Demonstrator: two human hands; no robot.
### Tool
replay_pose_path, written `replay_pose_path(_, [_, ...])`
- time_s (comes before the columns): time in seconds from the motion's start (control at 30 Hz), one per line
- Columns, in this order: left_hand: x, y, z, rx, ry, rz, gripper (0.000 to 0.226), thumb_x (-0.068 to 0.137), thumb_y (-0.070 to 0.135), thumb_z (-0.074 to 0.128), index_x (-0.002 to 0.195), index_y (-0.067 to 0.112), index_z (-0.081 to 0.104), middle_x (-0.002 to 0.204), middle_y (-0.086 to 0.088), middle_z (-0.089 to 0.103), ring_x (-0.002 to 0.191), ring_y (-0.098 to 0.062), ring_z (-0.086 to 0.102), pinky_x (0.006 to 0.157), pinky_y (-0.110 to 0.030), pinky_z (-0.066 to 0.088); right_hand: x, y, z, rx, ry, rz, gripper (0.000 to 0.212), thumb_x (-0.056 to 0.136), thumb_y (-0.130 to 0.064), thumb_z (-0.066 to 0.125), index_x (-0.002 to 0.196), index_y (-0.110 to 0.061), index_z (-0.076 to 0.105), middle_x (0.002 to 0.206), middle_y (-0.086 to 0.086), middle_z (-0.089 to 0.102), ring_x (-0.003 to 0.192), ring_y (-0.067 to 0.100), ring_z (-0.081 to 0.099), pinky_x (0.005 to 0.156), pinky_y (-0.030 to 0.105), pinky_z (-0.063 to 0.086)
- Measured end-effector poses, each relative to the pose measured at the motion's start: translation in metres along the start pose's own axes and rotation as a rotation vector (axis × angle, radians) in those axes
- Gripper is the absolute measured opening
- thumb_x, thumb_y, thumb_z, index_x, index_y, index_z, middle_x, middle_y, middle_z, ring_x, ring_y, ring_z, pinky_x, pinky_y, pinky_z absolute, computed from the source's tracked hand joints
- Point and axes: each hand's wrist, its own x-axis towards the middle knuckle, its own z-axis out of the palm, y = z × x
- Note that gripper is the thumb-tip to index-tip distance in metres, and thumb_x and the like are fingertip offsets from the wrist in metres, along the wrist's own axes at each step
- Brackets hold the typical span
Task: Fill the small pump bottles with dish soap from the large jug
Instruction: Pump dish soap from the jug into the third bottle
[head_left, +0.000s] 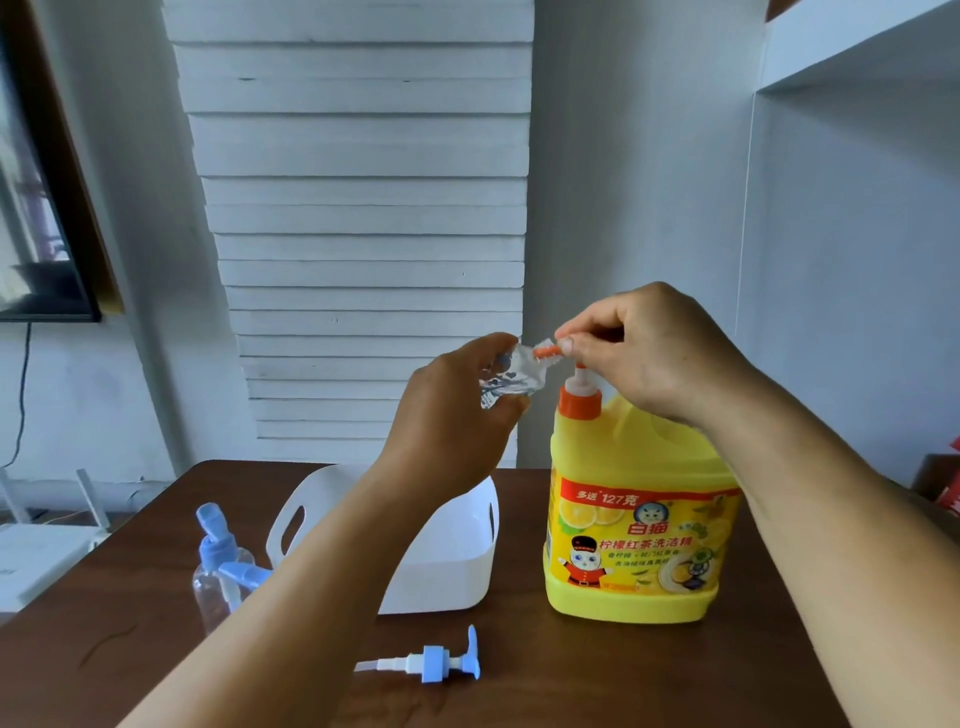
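A large yellow dish soap jug (639, 525) with an orange pump collar stands on the brown table (571, 686). My right hand (649, 348) is curled over the jug's orange pump head, whose nozzle points left. My left hand (457, 410) grips a small clear bottle (511, 376), tilted with its open mouth against the nozzle tip. A loose blue and white pump top (431, 662) lies on the table in front. Two more small clear bottles with blue pumps (221, 561) stand at the left, partly hidden by my left forearm.
A white plastic basket (467, 545) with handle cutouts sits behind my left forearm, left of the jug. A white device (36, 556) lies beyond the table's left edge. A wall with white slats is behind.
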Motion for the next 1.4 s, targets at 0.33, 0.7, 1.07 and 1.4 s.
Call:
replay_pose_path(0.33, [0.001,-0.002,0.002,0.019,0.006,-0.010,0.041,0.079,0.024,0.067,0.118,0.029,0.058,0.099,0.012,0.066,0.077,-0.002,0.050,0.064,0.006,0.032,0.001,0.002,0.000,-0.009,0.007,-0.005,0.014,0.086,-0.028,0.062,0.092,-0.024,0.073,0.077,-0.014,0.063,0.063,-0.005,0.055,0.053,0.007,0.034])
replay_pose_path(0.7, [0.002,-0.002,0.002,0.010,0.001,-0.029,0.043,0.078,0.024,0.067,0.119,0.030,0.057,0.105,0.011,0.068,0.083,-0.005,0.057,0.063,0.000,0.033,0.002,0.001,0.001,-0.005,-0.001,0.001,0.014,0.087,-0.028,0.061,0.091,-0.023,0.073,0.071,-0.015,0.062,0.057,-0.004,0.058,0.044,0.002,0.034])
replay_pose_path(1.07, [0.001,-0.003,0.002,-0.008,-0.005,-0.033,0.043,0.077,0.024,0.068,0.119,0.028,0.058,0.104,0.011,0.068,0.080,-0.003,0.055,0.062,0.002,0.034,0.001,0.005,0.003,0.023,0.002,0.012,0.012,0.086,-0.030,0.062,0.088,-0.027,0.073,0.070,-0.020,0.061,0.057,-0.011,0.058,0.047,0.002,0.033])
replay_pose_path(1.4, [-0.002,-0.004,0.002,-0.035,-0.006,-0.046,0.044,0.078,0.023,0.068,0.120,0.027,0.057,0.106,0.010,0.067,0.084,-0.004,0.058,0.064,0.000,0.035,0.004,0.002,-0.002,0.030,-0.027,0.028,0.011,0.086,-0.029,0.062,0.084,-0.026,0.072,0.069,-0.020,0.062,0.055,-0.012,0.059,0.044,0.004,0.035])
